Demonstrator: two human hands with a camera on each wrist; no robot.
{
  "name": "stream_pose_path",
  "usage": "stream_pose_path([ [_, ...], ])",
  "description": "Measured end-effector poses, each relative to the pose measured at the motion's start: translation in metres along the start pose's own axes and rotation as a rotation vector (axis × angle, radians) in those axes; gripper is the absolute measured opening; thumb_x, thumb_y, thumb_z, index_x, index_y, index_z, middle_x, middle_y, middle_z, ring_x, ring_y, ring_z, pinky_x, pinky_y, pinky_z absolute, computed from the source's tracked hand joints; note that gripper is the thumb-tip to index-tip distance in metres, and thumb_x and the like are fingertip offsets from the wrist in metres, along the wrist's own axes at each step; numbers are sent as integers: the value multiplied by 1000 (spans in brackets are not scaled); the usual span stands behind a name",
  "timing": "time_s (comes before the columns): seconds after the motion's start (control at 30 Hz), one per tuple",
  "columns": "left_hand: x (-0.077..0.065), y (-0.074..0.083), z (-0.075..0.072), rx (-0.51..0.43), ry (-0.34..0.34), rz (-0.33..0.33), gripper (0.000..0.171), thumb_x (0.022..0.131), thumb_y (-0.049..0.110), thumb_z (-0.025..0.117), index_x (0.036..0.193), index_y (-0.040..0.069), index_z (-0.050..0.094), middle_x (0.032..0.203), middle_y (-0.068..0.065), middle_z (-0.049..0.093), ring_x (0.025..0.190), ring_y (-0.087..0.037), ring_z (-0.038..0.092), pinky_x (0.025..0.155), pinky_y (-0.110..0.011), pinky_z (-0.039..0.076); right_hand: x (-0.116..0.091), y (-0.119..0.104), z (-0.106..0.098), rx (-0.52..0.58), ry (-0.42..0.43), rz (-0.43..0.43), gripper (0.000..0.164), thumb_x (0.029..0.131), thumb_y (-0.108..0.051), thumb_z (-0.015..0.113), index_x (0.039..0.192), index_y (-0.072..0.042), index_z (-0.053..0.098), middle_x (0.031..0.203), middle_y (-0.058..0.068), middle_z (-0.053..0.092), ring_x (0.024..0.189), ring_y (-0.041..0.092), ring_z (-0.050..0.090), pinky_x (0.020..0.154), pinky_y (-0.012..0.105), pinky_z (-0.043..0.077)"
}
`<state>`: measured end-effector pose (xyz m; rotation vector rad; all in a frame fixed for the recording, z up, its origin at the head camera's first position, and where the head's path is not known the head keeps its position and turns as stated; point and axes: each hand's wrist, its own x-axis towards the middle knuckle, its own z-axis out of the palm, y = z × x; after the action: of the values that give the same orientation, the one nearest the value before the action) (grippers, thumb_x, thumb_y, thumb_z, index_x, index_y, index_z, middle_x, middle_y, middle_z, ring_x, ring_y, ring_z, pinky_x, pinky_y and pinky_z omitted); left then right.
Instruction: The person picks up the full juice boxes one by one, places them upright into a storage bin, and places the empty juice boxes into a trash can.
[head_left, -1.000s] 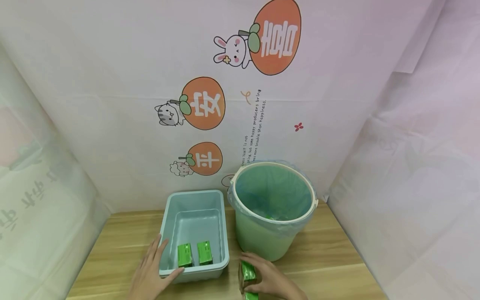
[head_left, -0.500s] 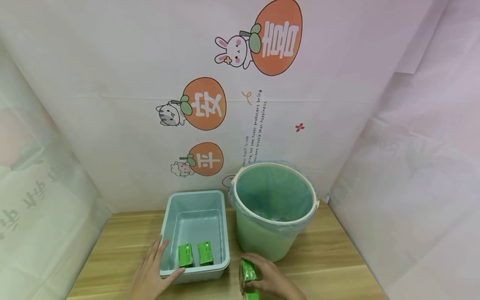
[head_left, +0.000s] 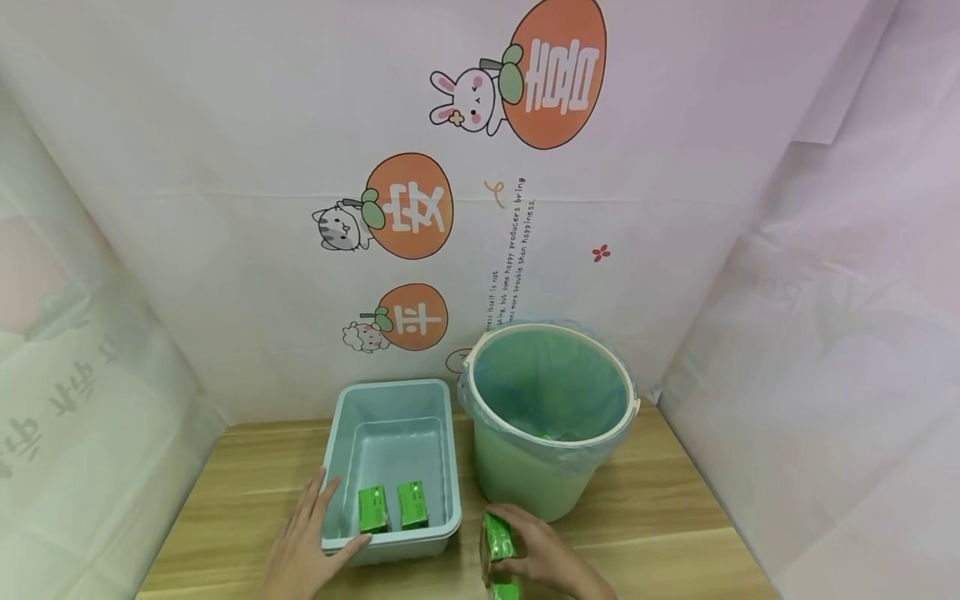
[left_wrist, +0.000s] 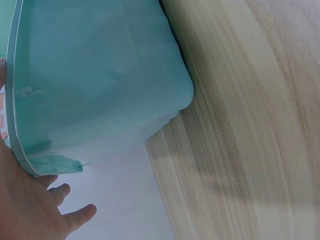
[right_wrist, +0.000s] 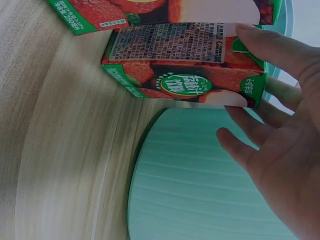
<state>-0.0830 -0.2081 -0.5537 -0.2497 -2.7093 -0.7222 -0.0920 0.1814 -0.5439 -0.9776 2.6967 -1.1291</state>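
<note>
My left hand (head_left: 302,542) rests on the near left corner of a light blue plastic tub (head_left: 452,475). Its fingers lie along the side rim and its thumb along the front rim; the left wrist view shows the fingers spread at the tub's edge (left_wrist: 11,100). To the right of the tub, my right hand (head_left: 543,554) holds a juice carton (head_left: 500,537) with a green top, thumb on one side and fingers on the other. The right wrist view shows this carton (right_wrist: 190,82) standing on the table, with red fruit pictures. A second juice carton (right_wrist: 125,12) stands right beside it.
Two green-topped cartons (head_left: 372,508) stand inside the tub's near end. A pale green bucket (head_left: 525,475) with a clear bag over its rim stands behind my right hand; something green shows inside. Printed cloth (head_left: 262,250) walls the wooden table (head_left: 660,517) at the back and sides.
</note>
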Motion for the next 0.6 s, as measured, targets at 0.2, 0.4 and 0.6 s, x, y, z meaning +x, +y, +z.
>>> stream_pose_path([
  [0.2, 0, -1, 0, -2, 1, -5, 95, 86, 54, 84, 158, 7, 43, 169, -20, 31, 146, -53, 38, 98, -85, 39, 5, -2, 1, -75, 19, -12, 76, 84, -20, 91, 148, 2, 56, 140, 18, 63, 124, 37, 64, 102, 47, 56],
  [0.4, 0, -1, -1, -21, -12, -13, 95, 87, 54, 83, 160, 9, 42, 171, -18, 29, 148, -53, 35, 101, -85, 37, 10, -5, -2, -99, 32, -18, 77, 83, -17, 92, 148, 4, 56, 140, 21, 64, 124, 41, 65, 103, 50, 56],
  [0.6, -1, -2, 0, -27, -19, -19, 95, 87, 54, 84, 160, 9, 42, 171, -18, 29, 148, -54, 34, 102, -84, 36, 16, -14, -9, -75, 45, -3, 77, 83, -15, 91, 149, 3, 55, 143, 21, 63, 128, 41, 63, 106, 51, 54],
])
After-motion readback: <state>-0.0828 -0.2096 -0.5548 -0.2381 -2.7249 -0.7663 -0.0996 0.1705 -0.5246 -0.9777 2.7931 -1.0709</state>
